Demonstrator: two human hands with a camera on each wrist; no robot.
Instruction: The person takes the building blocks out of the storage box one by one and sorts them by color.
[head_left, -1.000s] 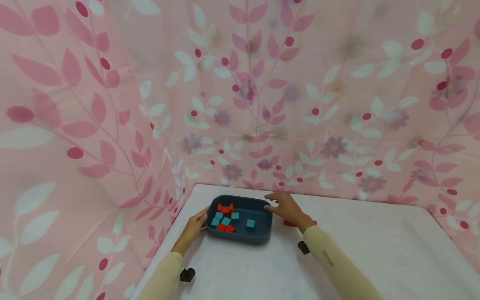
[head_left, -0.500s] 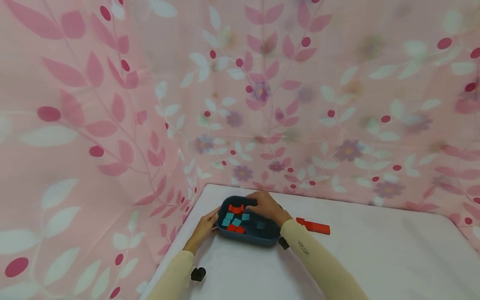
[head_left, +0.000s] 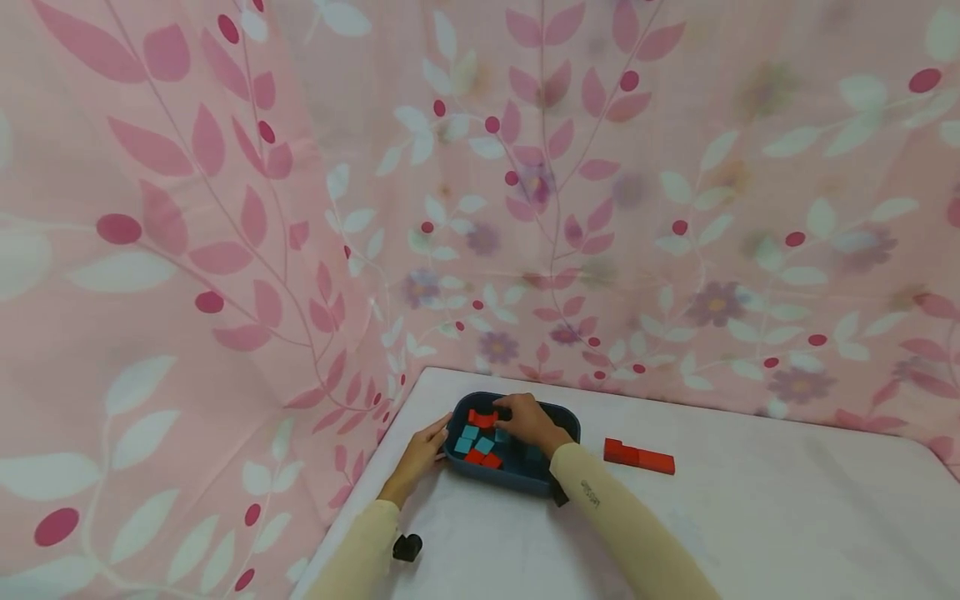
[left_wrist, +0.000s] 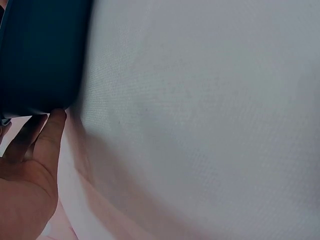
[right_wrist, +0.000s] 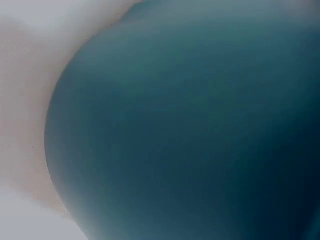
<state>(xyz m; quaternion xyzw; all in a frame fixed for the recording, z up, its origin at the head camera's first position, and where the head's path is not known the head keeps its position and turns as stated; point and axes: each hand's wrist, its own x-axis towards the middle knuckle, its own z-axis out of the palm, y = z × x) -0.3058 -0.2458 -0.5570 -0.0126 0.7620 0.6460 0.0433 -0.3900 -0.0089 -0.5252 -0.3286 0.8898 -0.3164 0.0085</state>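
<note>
A dark blue tray (head_left: pixel 510 481) holds a red arch-shaped block (head_left: pixel 482 419), several teal blocks (head_left: pixel 484 445) and red blocks (head_left: pixel 491 460). My left hand (head_left: pixel 422 454) rests against the tray's left end; in the left wrist view its fairly straight fingers (left_wrist: pixel 50 137) touch the tray wall (left_wrist: pixel 42 60). Over the tray, my right hand (head_left: pixel 529 422) has its thumb and fingertips apart beside the arch's right end. Whether they touch it is unclear. That hand and wrist hide part of the tray. The right wrist view holds only the blurred tray (right_wrist: pixel 165 135).
Right of the tray, red blocks (head_left: pixel 639 457) lie in a row on the white-covered table (head_left: pixel 750 517). A pink floral curtain (head_left: pixel 600 192) hangs behind the table and along its left side.
My right hand has moved left from the tray's right rim, over the tray, to the red arch-shaped block. The left hand stays at the tray's end. The head view has shifted slightly.
</note>
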